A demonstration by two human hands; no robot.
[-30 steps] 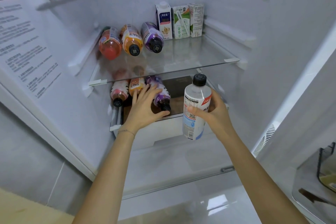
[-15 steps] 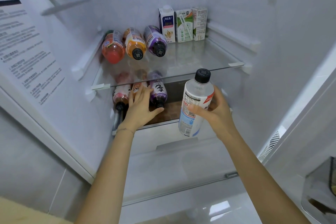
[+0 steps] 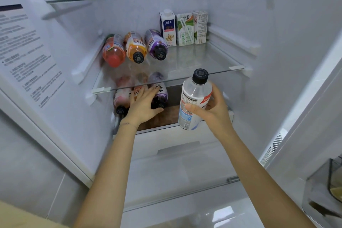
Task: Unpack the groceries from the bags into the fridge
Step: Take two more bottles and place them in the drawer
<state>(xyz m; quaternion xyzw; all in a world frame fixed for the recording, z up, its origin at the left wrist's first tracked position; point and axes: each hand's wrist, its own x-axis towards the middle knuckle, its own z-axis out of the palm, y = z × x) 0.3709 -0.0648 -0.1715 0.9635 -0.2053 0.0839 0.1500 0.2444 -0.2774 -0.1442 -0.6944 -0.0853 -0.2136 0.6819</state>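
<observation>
Groceries are mostly inside the fridge (image 3: 277,42) already; one clear bottle (image 3: 194,102) is still outside it. The right grip (image 3: 212,111) is clasped round its label, thumb across the front, holding it nearly upright just in front of the middle glass shelf (image 3: 203,61).

The left grip (image 3: 142,105) lies released, fingers flat and spread, on the row of lying bottles on the lower shelf (image 3: 166,116). A second ago the caps of that row sat near the shelf's front lip. Now they lie further in under the glass, so the row has been pushed back. The clear bottle has also come up a little, and its black cap now overlaps the glass edge. This probably means the row is being tidied to free the bare patch to its right for the held bottle, which could go there or on the glass above.

Counted:
- **Middle glass shelf, lying bottles:** three, a red bottle (image 3: 112,50), an orange bottle (image 3: 136,48) and a purple bottle (image 3: 156,44).
- **Middle glass shelf, standing at the back:** three cartons, a blue-fronted carton (image 3: 167,27), a green carton (image 3: 185,29) and a pale carton (image 3: 199,27).
- **Lower shelf, lying bottles:** three, a pink bottle (image 3: 121,98), a second orange bottle (image 3: 137,89) mostly under the fingers, and a second purple bottle (image 3: 161,94).
- **In hand:** one bottle.

That makes seven bottles and three cartons. No bag is in view.
</observation>
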